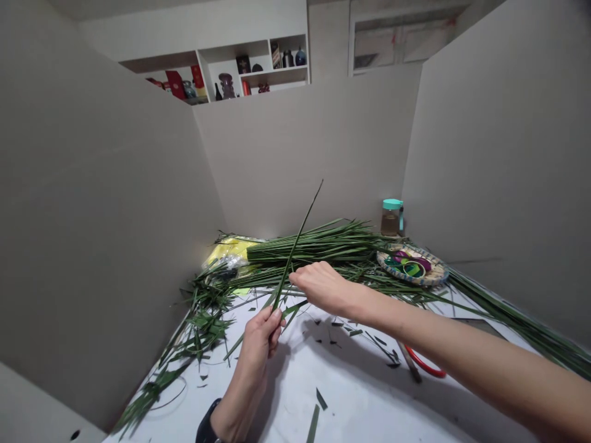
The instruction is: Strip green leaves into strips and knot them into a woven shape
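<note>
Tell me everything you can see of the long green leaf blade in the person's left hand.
This long, narrow green leaf blade looks fresh and tapers to a fine point. It slants upward above the heaped green leaves. The left hand grips its lower end; the right hand's fingertips reach it, touching or nearly so.

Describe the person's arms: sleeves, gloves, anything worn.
The left arm and right arm are bare, with no sleeves or gloves. A black band, possibly a watch, sits on the left wrist; the right wrist shows none.
</note>
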The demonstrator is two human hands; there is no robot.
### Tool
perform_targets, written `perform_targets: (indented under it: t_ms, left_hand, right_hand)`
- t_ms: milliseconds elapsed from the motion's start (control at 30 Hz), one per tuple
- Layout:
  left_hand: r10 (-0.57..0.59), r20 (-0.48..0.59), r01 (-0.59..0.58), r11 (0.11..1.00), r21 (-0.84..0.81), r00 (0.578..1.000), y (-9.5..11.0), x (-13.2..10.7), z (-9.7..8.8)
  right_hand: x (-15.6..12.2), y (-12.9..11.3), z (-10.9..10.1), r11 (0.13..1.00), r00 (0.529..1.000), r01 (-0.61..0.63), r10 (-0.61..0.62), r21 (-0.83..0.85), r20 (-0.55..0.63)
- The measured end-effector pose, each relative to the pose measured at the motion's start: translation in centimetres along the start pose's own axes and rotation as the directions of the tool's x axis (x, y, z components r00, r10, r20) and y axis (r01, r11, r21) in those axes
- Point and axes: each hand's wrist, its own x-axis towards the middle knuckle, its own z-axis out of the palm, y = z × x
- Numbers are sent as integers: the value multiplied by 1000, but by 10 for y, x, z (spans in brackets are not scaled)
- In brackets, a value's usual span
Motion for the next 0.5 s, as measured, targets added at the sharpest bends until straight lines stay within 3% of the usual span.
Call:
perform_targets:
  t_ms: [267, 400, 500]
  left_hand:
    - [20, -8, -20, 1000, 9, 1000, 1, -2, 1]
    - [69, -49, -69, 998, -1, 996, 3, -4, 3]
    - [86, -86, -87, 996, -9, 993, 3, -3, 2]
  right_hand:
    - [-1, 5, 2, 989, 996, -90, 90, 120, 6]
    - [-1, 13, 1, 944, 986, -158, 167, 288, -5]
    - [-7, 32, -3, 858, 979, -185, 201, 479, 18]
